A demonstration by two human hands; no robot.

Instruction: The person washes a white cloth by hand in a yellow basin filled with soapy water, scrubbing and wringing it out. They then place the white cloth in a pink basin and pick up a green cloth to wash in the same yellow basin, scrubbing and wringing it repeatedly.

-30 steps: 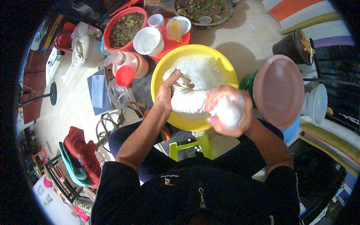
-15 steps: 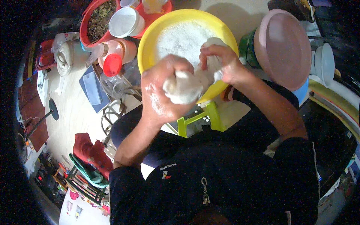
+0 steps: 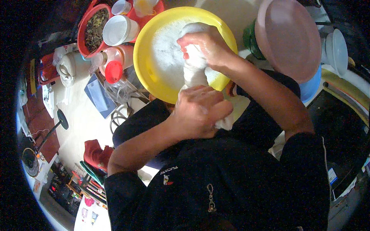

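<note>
A wet white cloth (image 3: pixel 195 76) is stretched and twisted between my two hands. My left hand (image 3: pixel 202 109) is closed round its near end, close to my body, and a short tail of the cloth sticks out beyond the fist. Farther away, my right hand (image 3: pixel 204 43) grips the other end, over a round yellow basin (image 3: pixel 144 79). White suds (image 3: pixel 165 50) fill the bottom of the basin. Foam clings to the right hand's knuckles.
Left of the basin stand a white tub (image 3: pixel 117 30), a red pot of soil (image 3: pixel 83 38) and a jar with a red lid (image 3: pixel 113 72). A blue box (image 3: pixel 98 96) lies nearer. At the right, a large pink basin (image 3: pixel 287 42) leans beside a blue one (image 3: pixel 311 86).
My left hand has moved right and toward my body, and my right hand up and left. The bunched cloth is now drawn out into a twisted length between them.
</note>
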